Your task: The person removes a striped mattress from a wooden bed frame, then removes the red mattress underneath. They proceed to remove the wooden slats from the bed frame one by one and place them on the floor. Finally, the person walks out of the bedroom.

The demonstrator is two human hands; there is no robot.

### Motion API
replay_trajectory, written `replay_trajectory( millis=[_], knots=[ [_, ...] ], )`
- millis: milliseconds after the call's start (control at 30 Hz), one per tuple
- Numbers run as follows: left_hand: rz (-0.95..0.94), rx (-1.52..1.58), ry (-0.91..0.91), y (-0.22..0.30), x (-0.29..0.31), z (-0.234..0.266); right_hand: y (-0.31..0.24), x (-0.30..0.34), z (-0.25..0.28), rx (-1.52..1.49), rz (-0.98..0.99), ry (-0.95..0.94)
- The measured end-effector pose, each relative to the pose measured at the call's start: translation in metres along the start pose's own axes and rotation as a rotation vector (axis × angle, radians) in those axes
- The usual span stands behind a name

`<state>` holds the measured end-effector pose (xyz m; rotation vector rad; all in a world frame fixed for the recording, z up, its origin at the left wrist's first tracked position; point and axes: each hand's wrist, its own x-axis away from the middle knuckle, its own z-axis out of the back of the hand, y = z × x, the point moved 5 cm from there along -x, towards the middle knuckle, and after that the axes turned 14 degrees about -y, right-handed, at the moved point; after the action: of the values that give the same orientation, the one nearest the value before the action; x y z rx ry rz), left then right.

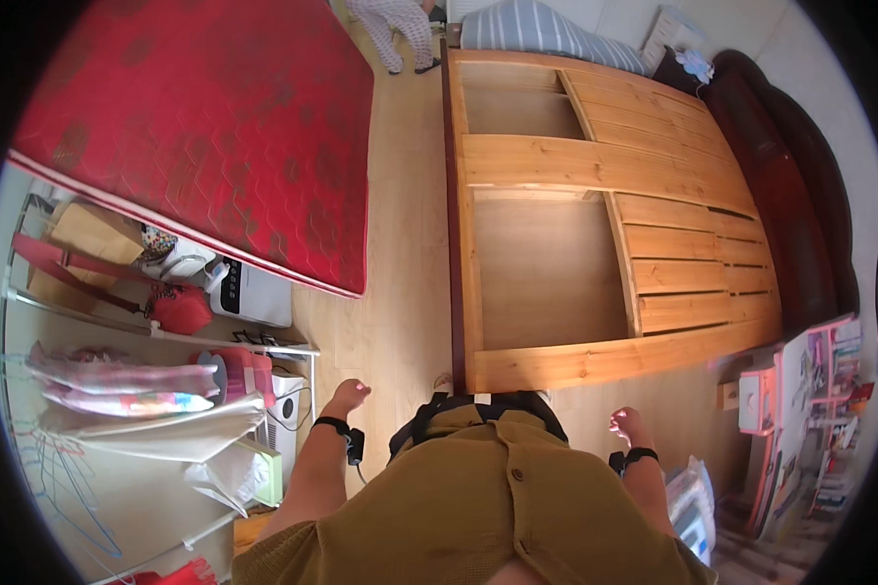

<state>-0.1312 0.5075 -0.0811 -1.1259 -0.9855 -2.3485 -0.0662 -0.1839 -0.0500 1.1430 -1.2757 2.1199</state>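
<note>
My left hand [348, 397] hangs by my side, apart from everything, its fingers loosely bent and nothing visible in it. On the other side, my right hand [629, 426] is likewise free, with its slightly curled fingers apart. Both wrists wear black straps. In front of me stands a wooden bed frame [537, 174] with slats on its right part and two uncovered compartments on its left. My right hand is nearest to its front edge. A red patterned mattress [215, 136] leans at the left, beyond my left hand.
Left of me are a white metal clothes rack [307, 353] with hangers and bags, and a white appliance [283, 414]. A dark headboard [785, 185] bounds the bed's right. Pink-edged shelving [819, 390] stands right. Another person's legs [400, 29] show at the far end of the aisle.
</note>
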Motion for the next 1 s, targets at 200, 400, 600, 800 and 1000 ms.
replay_trajectory(
  millis=[200,400,600,800,1000],
  knots=[
    [-0.192,-0.148,0.017,0.052,-0.038,0.027,0.050,0.034,-0.026,-0.138,-0.121,0.060],
    [-0.202,-0.009,-0.097,0.090,-0.045,0.011,0.057,0.030,-0.039,-0.269,0.009,0.164],
    [-0.147,-0.002,-0.096,0.076,-0.047,0.023,0.052,0.036,-0.060,-0.210,-0.111,0.083],
    [-0.099,0.246,-0.072,0.043,-0.032,0.030,0.045,0.030,-0.047,-0.232,-0.167,0.111],
    [0.025,0.355,-0.046,0.025,-0.021,0.021,0.010,0.018,-0.035,-0.158,-0.111,0.096]
  ],
)
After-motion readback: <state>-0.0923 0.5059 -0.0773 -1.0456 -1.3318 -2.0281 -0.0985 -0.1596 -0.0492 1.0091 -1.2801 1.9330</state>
